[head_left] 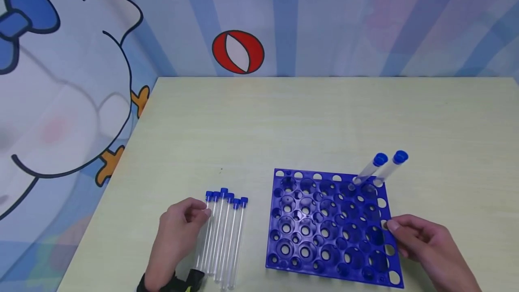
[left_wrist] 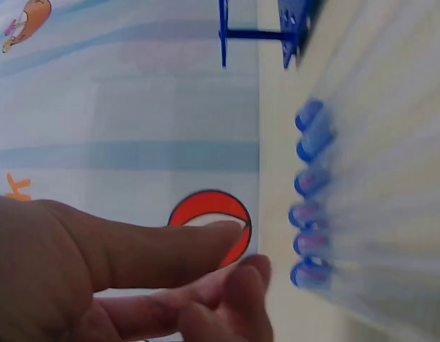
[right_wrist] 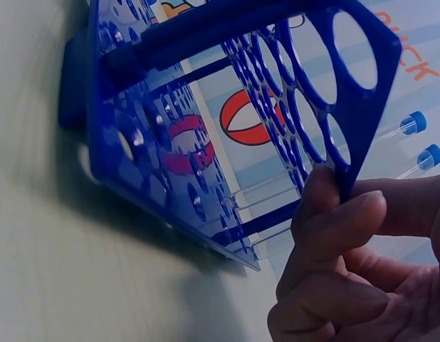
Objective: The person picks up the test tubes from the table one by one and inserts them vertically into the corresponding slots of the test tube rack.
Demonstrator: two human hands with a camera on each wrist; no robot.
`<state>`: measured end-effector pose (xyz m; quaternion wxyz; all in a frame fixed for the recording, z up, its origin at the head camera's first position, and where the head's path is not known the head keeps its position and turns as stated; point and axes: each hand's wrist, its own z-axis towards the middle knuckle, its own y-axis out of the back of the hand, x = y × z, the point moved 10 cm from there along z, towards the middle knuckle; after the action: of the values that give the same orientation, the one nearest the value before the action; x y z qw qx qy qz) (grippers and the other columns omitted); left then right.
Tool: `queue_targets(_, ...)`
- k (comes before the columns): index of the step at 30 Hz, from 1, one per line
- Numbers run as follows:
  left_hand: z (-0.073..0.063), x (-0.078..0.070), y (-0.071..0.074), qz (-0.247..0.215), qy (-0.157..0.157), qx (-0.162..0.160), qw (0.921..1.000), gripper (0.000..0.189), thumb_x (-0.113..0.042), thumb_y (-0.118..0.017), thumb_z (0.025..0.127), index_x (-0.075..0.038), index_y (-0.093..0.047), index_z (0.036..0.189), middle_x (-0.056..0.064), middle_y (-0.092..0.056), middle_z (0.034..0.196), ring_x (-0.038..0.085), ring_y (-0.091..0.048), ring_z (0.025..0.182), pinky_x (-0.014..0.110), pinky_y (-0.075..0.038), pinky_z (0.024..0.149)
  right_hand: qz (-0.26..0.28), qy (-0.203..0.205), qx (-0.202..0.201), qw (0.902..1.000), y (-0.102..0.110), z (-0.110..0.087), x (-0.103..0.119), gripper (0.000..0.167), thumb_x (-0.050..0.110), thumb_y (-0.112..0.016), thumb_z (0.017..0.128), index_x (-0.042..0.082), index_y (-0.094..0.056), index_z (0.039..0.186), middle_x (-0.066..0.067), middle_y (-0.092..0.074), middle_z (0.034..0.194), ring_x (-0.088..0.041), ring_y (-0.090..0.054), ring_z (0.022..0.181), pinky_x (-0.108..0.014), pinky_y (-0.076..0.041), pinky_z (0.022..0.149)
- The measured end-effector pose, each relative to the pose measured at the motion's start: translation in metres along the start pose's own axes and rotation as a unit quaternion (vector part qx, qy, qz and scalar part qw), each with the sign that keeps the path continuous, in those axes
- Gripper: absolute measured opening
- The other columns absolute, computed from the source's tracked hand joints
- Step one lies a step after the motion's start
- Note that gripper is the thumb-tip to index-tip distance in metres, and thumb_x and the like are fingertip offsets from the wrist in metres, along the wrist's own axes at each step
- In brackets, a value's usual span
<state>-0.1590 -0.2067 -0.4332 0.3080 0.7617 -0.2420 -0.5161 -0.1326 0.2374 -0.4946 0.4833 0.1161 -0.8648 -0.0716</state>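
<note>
A blue test tube rack [head_left: 269,251] stands on the table, its top plate full of round holes. My right hand [head_left: 430,242] pinches the rack's right edge between thumb and fingers; the right wrist view shows the rack's upper plate [right_wrist: 369,117] in that grip. Two blue-capped test tubes [head_left: 368,171] lean in holes at its far right corner. Left of the rack, several clear test tubes [head_left: 222,238] with blue caps lie side by side. My left hand [head_left: 176,226] hovers at the leftmost ones, thumb and fingertips close together, with nothing visible between them in the left wrist view.
The pale wooden table [head_left: 251,120] meets a cartoon-printed backdrop [head_left: 324,21] along its far and left edges. A dark band [head_left: 172,283] is around my left wrist. Between the loose tubes and the rack lies a narrow strip of table.
</note>
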Motion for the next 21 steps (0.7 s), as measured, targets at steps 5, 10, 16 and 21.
queue_targets(5, 0.005, 0.017, -0.004, 0.021, 0.03, 0.024, 0.999, 0.026, -0.016, -0.064, 0.085, -0.002, -0.06, 0.107, 0.005, -0.061, 0.088, 0.019, -0.058, 0.082, 0.032, -0.047, 0.065, -0.012, -0.015, -0.003, 0.9998, 0.0, 0.002, -0.003, 0.055, 0.05, -0.054, 0.086, 0.003, -0.056, 0.115, -0.001, -0.056, 0.075, -0.018, -0.053, 0.07, -0.028, -0.043, 0.06)
queue_targets(10, 0.006, 0.023, -0.007, 0.034, 0.027, 0.023, 0.9988, 0.024, -0.013, -0.064, 0.084, 0.0, -0.06, 0.104, 0.005, -0.061, 0.086, 0.02, -0.057, 0.08, 0.033, -0.046, 0.065, -0.013, -0.013, -0.004, 0.9998, 0.001, 0.003, -0.002, 0.055, 0.05, -0.053, 0.086, 0.003, -0.055, 0.115, -0.001, -0.056, 0.076, -0.018, -0.053, 0.071, -0.028, -0.043, 0.06)
queue_targets(16, 0.01, 0.026, -0.008, 0.046, 0.04, 0.025, 0.9978, 0.021, -0.013, -0.065, 0.083, 0.0, -0.063, 0.099, 0.006, -0.063, 0.083, 0.019, -0.057, 0.076, 0.032, -0.046, 0.063, -0.01, 0.009, -0.003, 0.9999, 0.001, 0.001, 0.001, 0.051, 0.047, -0.053, 0.088, 0.002, -0.056, 0.112, -0.001, -0.055, 0.073, -0.019, -0.053, 0.069, -0.028, -0.042, 0.059)
queue_targets(21, 0.012, 0.03, -0.008, 0.066, 0.064, 0.03, 0.9953, 0.021, -0.015, -0.066, 0.081, 0.0, -0.064, 0.095, 0.006, -0.062, 0.081, 0.019, -0.055, 0.072, 0.031, -0.044, 0.061, -0.012, 0.022, -0.003, 0.9997, 0.001, -0.001, 0.003, 0.049, 0.046, -0.053, 0.089, 0.002, -0.057, 0.11, -0.001, -0.054, 0.072, -0.019, -0.052, 0.068, -0.028, -0.042, 0.059)
